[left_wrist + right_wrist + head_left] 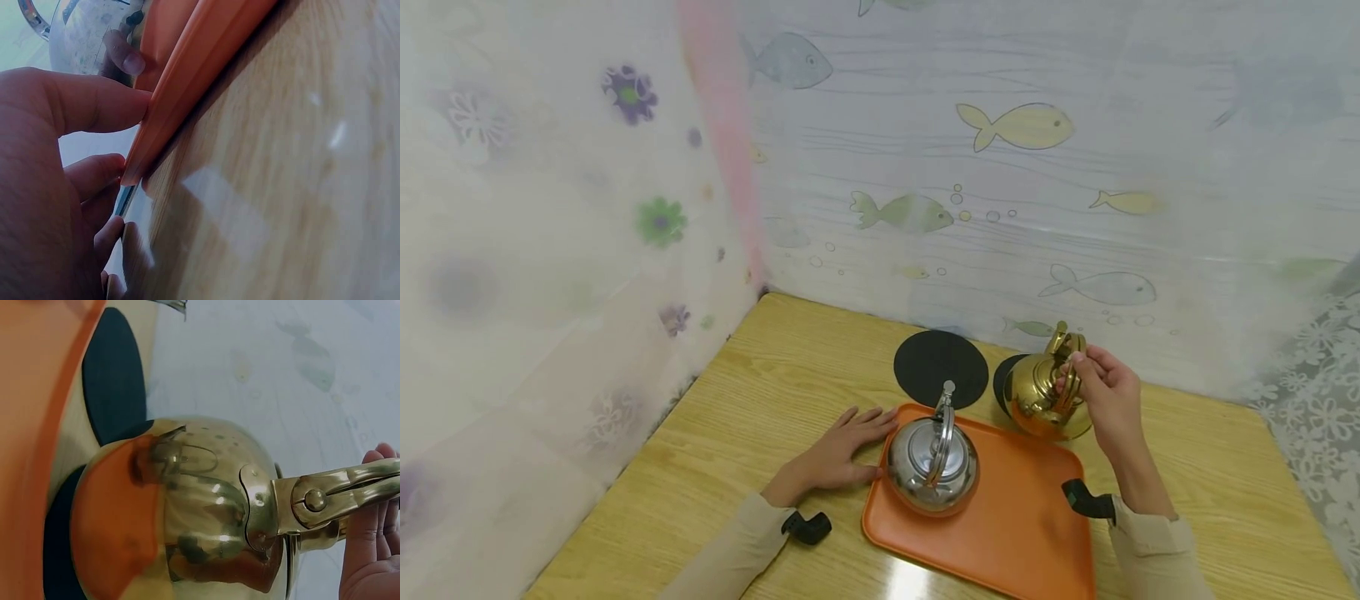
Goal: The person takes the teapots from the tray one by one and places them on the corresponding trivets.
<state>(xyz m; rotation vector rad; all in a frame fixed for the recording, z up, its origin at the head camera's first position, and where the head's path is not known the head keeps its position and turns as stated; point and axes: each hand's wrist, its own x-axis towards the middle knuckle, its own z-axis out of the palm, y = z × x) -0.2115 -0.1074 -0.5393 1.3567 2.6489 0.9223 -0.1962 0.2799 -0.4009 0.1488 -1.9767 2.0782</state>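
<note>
My right hand (1114,400) grips the upright handle of a shiny gold kettle (1033,400). The right wrist view shows fingers of that hand (375,544) behind the gold handle (344,487). The kettle's round body overlaps a black round mat (1002,385) just beyond the tray's far edge. A silver kettle (931,482) stands upright on the left part of an orange tray (1015,517). Resting at the tray's left edge, my left hand (838,454) has its fingers spread. In the left wrist view, its thumb (106,103) touches the tray's outer side (181,81).
A second black round mat (942,367) lies on the wooden table (760,392) behind the silver kettle. Patterned curtains (880,167) with fish and flowers hang behind and to the left. Dark wrist devices (807,527) sit on both sleeves.
</note>
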